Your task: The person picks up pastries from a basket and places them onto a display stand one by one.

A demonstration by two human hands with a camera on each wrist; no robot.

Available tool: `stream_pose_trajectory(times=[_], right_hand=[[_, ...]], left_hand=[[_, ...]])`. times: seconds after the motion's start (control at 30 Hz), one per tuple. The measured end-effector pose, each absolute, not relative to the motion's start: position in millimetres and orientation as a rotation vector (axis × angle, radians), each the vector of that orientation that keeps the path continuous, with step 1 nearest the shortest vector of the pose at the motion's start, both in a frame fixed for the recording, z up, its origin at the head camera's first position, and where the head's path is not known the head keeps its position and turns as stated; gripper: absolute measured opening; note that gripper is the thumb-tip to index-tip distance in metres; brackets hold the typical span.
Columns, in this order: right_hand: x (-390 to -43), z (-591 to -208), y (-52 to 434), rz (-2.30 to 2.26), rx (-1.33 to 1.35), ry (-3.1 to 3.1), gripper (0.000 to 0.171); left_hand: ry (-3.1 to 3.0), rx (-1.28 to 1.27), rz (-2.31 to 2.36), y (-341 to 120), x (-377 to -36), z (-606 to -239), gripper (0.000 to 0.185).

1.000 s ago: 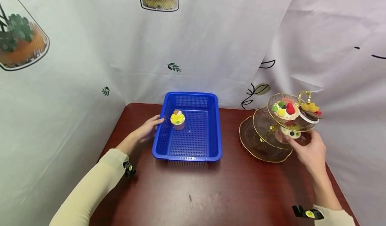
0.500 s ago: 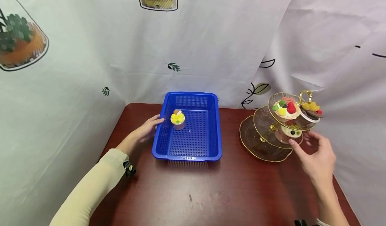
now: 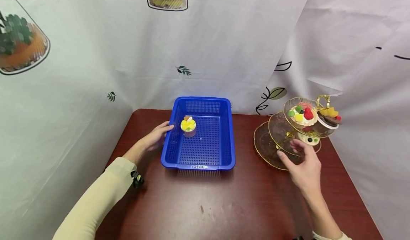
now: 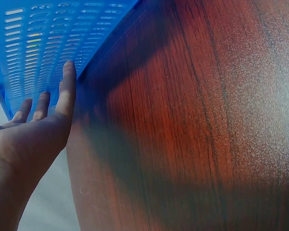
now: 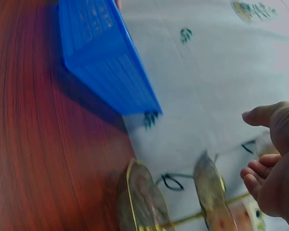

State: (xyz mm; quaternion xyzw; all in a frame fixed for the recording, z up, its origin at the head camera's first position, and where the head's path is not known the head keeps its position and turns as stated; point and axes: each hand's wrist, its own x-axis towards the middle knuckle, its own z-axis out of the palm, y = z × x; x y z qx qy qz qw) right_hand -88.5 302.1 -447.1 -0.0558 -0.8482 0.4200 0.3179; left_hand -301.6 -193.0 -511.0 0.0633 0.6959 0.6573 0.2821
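Note:
My left hand [image 3: 157, 136] holds the left rim of the blue plastic basket [image 3: 198, 167]; in the left wrist view its fingers [image 4: 67, 91] lie against the slotted outer wall. Inside the basket stands a toy cupcake [image 3: 189, 126] topped with yellow pieces. My right hand [image 3: 304, 168], thumb and fingers apart and nothing held, hovers before the gold-edged three-tier cake stand [image 3: 260, 140]. On the stand's top tier are a fruit-topped cupcake [image 3: 301, 116] and a chocolate one [image 3: 327, 120]. A cream-topped cupcake [image 3: 309, 139] on the middle tier is partly hidden by the hand and top tier.
The dark red wooden table [image 3: 205, 204] lies under everything. A white cloth [image 3: 205, 55] with plant prints hangs behind and at both sides. The stand's tiers overhang one another at the table's right.
My right hand has drawn away from the cream-topped cupcake on the middle tier, first to the right, then left in front of the stand. The left hand and basket stay put.

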Motion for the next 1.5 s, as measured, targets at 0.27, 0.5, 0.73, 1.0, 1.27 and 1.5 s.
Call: stream_pose_trajectory(times=[0.27,0.5,0.73,1.0,1.27,1.5], right_hand=[[-127.8,-450.9,265.8,1.134,0.086,-2.350,0.061],[-168.6,-450.0,229.1,1.197,0.303,-2.401,0.066],[-207.3,-448.2,190.7,1.260,0.390,-2.505,0.071],[-248.6,-448.0,151.5,1.268,0.457,-2.636,0.076],[-277.1,-453.9,123.2,1.339,0.523,-2.638,0.073],[-292.4,-462.0,103.1,1.364,0.585,-2.732,0.074]], left_hand=[[1.865,0.168,1.771,-190.5,-302.0,-510.6,0.060],[1.877,0.168,1.773,-188.5,-302.4,-511.5,0.060],[1.882,0.166,1.775,-190.1,-300.7,-509.6,0.060],[1.895,0.171,1.765,-189.6,-301.4,-509.5,0.063],[1.889,0.154,1.778,-188.9,-301.3,-508.5,0.061],[1.903,0.155,1.793,-185.7,-299.7,-511.1,0.059]])
